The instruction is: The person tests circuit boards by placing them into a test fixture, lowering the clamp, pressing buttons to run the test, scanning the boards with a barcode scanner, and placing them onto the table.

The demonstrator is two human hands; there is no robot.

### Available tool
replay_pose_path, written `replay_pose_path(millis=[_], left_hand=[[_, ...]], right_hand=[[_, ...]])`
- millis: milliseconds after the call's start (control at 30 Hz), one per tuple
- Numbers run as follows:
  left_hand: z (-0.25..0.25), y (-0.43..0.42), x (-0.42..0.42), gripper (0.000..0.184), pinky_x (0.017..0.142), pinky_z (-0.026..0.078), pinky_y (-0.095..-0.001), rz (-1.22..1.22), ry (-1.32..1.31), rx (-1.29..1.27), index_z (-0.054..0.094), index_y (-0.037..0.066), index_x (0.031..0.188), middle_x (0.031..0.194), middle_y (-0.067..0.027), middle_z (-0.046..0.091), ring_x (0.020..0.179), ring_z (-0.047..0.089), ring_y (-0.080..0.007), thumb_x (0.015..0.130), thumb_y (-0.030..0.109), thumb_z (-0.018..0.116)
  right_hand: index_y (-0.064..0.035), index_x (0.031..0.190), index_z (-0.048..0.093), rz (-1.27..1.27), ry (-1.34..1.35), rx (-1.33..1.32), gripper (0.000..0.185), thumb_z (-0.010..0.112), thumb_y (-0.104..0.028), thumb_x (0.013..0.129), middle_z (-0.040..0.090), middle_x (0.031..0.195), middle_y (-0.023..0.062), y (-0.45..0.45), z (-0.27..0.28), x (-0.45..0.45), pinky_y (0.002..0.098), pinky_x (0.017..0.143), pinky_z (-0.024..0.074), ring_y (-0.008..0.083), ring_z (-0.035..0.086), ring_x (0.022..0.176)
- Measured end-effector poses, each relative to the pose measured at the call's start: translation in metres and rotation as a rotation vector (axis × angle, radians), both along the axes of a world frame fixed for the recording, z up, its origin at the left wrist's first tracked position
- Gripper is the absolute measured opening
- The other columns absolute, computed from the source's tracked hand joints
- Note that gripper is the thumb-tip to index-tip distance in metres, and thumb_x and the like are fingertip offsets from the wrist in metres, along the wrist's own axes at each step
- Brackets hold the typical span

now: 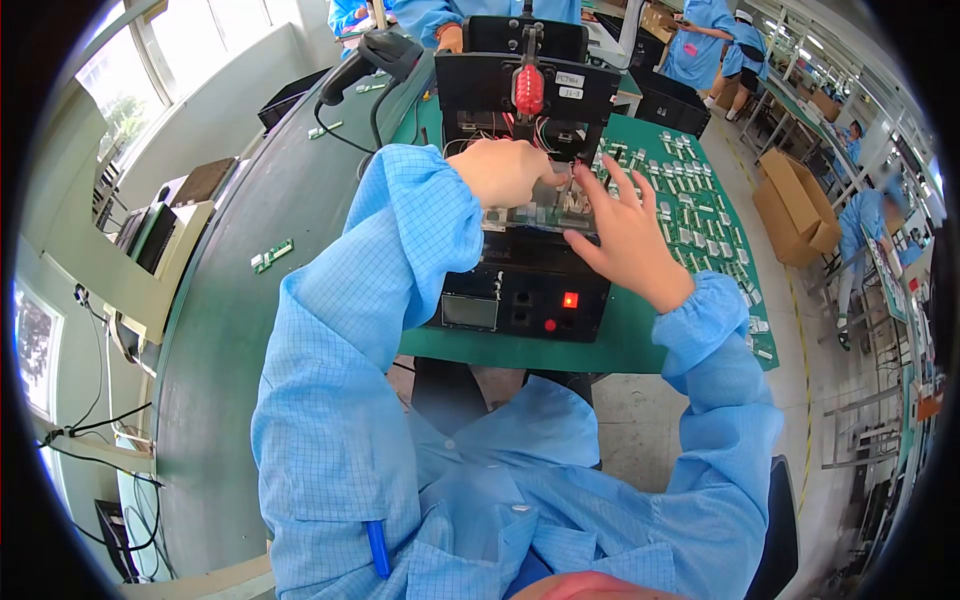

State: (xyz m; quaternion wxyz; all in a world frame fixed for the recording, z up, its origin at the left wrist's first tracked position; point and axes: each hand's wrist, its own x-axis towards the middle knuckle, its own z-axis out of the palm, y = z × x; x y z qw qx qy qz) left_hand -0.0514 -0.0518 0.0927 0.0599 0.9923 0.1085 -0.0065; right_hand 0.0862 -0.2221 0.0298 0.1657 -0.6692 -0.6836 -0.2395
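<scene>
A black test fixture (pixel 530 90) with a red-handled clamp (pixel 529 90) stands on the green mat. My left hand (pixel 505 172) reaches over its clear plate (pixel 545 212), with the fingers bent and largely turned away; what they may hold is hidden. On the right side of the plate is my right hand (pixel 628 232), its fingers spread and the fingertips close to the fixture's middle. On the fixture's front are a small screen (pixel 470 312), a lit red switch (pixel 570 299) and a red button (pixel 550 325).
Several small circuit boards (pixel 695 200) cover the mat to the right. One board (pixel 272 256) lies on the left. Behind it a barcode scanner (pixel 385 58) stands with its cable. A co-worker's sleeves (pixel 425 15) show beyond the fixture. A cardboard box (pixel 795 210) is on the floor.
</scene>
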Motion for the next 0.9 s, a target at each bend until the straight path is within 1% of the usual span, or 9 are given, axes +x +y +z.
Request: replay_pose_path(millis=[200, 233, 267, 367, 400, 467, 500, 767, 900], left_hand=[[0.007, -0.004, -0.002, 0.061, 0.075, 0.053, -0.0425, -0.037, 0.007, 0.057, 0.057, 0.033, 0.132, 0.098, -0.0144, 0.066, 0.083, 0.067, -0.0317, 0.081, 0.001, 0.05], [0.012, -0.009, -0.002, 0.053, 0.08, 0.053, -0.0425, 0.017, 0.054, 0.042, 0.059, 0.03, 0.13, 0.104, -0.0131, 0.067, 0.089, 0.067, -0.0317, 0.083, 0.006, 0.054], [0.016, -0.014, -0.003, 0.046, 0.084, 0.053, -0.0425, 0.074, 0.098, 0.02, 0.061, 0.026, 0.129, 0.11, -0.0118, 0.068, 0.095, 0.068, -0.0316, 0.085, 0.011, 0.058], [0.011, -0.008, 0.002, 0.044, 0.083, 0.054, -0.0427, 0.057, 0.105, 0.065, 0.062, 0.025, 0.127, 0.11, -0.0115, 0.068, 0.094, 0.068, -0.0316, 0.087, 0.011, 0.055], [0.009, -0.005, 0.002, 0.044, 0.083, 0.054, -0.0427, 0.062, 0.102, 0.06, 0.062, 0.025, 0.127, 0.11, -0.0115, 0.068, 0.094, 0.068, -0.0316, 0.087, 0.011, 0.055], [0.004, 0.0, 0.001, 0.043, 0.076, 0.053, -0.0402, -0.002, 0.008, 0.025, 0.071, 0.025, 0.112, 0.089, -0.013, 0.068, 0.082, 0.067, -0.0309, 0.08, 0.005, 0.052], [0.003, 0.001, 0.001, 0.043, 0.076, 0.053, -0.0402, -0.002, 0.011, 0.024, 0.071, 0.025, 0.112, 0.089, -0.013, 0.068, 0.082, 0.067, -0.0309, 0.08, 0.005, 0.052], [0.004, 0.001, 0.003, 0.054, 0.078, 0.053, -0.0412, 0.003, 0.0, 0.036, 0.065, 0.027, 0.123, 0.093, -0.0149, 0.068, 0.084, 0.066, -0.0324, 0.077, 0.001, 0.053], [0.006, 0.001, 0.003, 0.057, 0.077, 0.053, -0.0417, 0.0, 0.04, 0.033, 0.063, 0.028, 0.126, 0.094, -0.0159, 0.068, 0.084, 0.066, -0.0333, 0.078, 0.001, 0.054]], right_hand=[[0.0003, 0.142, 0.035, -0.014, -0.06, -0.015, 0.079, 0.07, -0.032, 0.08, 0.055, 0.132, 0.0145, 0.001, 0.01, 0.002, 0.0537, 0.112, 0.0194, 0.0357, 0.031, 0.139], [0.0005, 0.142, 0.035, 0.0, -0.057, 0.038, 0.079, 0.07, -0.032, 0.079, 0.055, 0.132, 0.015, 0.002, 0.012, 0.006, 0.0539, 0.112, 0.0195, 0.0362, 0.03, 0.139], [-0.0012, 0.142, 0.036, 0.021, 0.024, -0.069, 0.077, 0.07, -0.032, 0.079, 0.055, 0.132, 0.0152, 0.002, 0.006, 0.002, 0.0541, 0.112, 0.0189, 0.0374, 0.03, 0.138], [-0.0024, 0.142, 0.038, 0.035, -0.024, 0.091, 0.076, 0.07, -0.032, 0.08, 0.054, 0.134, 0.0154, 0.001, 0.014, 0.003, 0.0543, 0.111, 0.02, 0.0377, 0.032, 0.137], [-0.0024, 0.141, 0.039, -0.002, -0.048, -0.064, 0.075, 0.07, -0.032, 0.079, 0.054, 0.134, 0.0149, 0.0, 0.008, 0.004, 0.0545, 0.111, 0.021, 0.0376, 0.033, 0.137], [-0.0024, 0.141, 0.039, 0.023, -0.022, 0.002, 0.076, 0.07, -0.032, 0.079, 0.055, 0.133, 0.0148, 0.003, 0.01, 0.004, 0.0544, 0.11, 0.0215, 0.0374, 0.033, 0.137], [-0.0024, 0.141, 0.039, 0.044, 0.006, 0.075, 0.076, 0.071, -0.033, 0.078, 0.056, 0.132, 0.0148, 0.004, 0.01, 0.003, 0.0544, 0.11, 0.0219, 0.0372, 0.033, 0.137], [-0.0033, 0.14, 0.04, 0.08, 0.08, 0.078, 0.075, 0.071, -0.028, 0.076, 0.062, 0.123, 0.0142, 0.006, 0.008, 0.001, 0.0505, 0.109, 0.025, 0.0372, 0.031, 0.138], [-0.0032, 0.141, 0.038, 0.07, 0.053, -0.037, 0.078, 0.072, -0.029, 0.076, 0.06, 0.125, 0.0164, 0.004, 0.012, 0.001, 0.0498, 0.109, 0.0262, 0.0382, 0.03, 0.138]])
